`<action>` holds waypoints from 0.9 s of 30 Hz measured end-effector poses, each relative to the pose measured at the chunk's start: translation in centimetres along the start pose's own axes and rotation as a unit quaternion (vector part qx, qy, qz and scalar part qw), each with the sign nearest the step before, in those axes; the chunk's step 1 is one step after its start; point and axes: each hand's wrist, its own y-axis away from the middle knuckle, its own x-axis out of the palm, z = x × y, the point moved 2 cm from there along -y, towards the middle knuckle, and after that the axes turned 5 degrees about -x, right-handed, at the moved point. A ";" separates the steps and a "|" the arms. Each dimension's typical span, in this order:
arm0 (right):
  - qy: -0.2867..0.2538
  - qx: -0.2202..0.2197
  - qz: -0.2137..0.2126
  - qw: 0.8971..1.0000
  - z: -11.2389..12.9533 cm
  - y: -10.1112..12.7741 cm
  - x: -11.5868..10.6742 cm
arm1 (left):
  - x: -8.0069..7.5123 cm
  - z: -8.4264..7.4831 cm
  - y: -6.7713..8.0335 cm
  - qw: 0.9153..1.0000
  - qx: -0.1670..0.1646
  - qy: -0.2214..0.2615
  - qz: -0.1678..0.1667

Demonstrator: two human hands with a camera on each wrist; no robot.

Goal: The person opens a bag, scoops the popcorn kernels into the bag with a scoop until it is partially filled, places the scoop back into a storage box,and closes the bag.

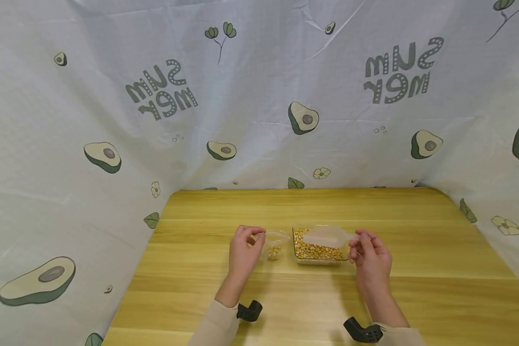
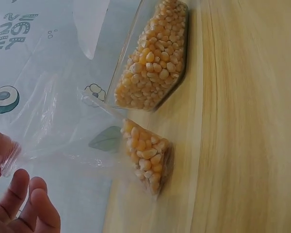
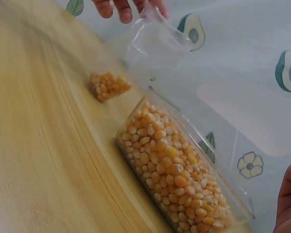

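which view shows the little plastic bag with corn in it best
The left wrist view: the plastic bag fills the frame, kernels heaped in its bottom corner, its mouth pinched by the left hand. The right wrist view shows it smaller and blurred; the head view shows it tiny.

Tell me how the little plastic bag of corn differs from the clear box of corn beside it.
The bag is soft and crinkly; the box is stiff with straight walls. The bag holds only a small clump of kernels in its bottom; the box is filled nearly to the rim. The left hand pinches the bag's top edge, while the box stands untouched on the table. Both are see-through and hold the same yellow kernels.
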 end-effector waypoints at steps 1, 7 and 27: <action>0.000 0.001 0.000 1.000 0.0 0.0 0.0 | 0.0 0.0 0.0 1.000 0.000 -0.002 0.002; 0.004 0.006 -0.006 1.000 0.0 0.1 -0.1 | -0.1 -0.1 0.0 1.000 -0.003 -0.012 0.025; 0.018 0.005 -0.012 1.000 -0.4 0.0 -1.3 | 1.3 -1.5 0.0 0.997 0.008 0.009 0.077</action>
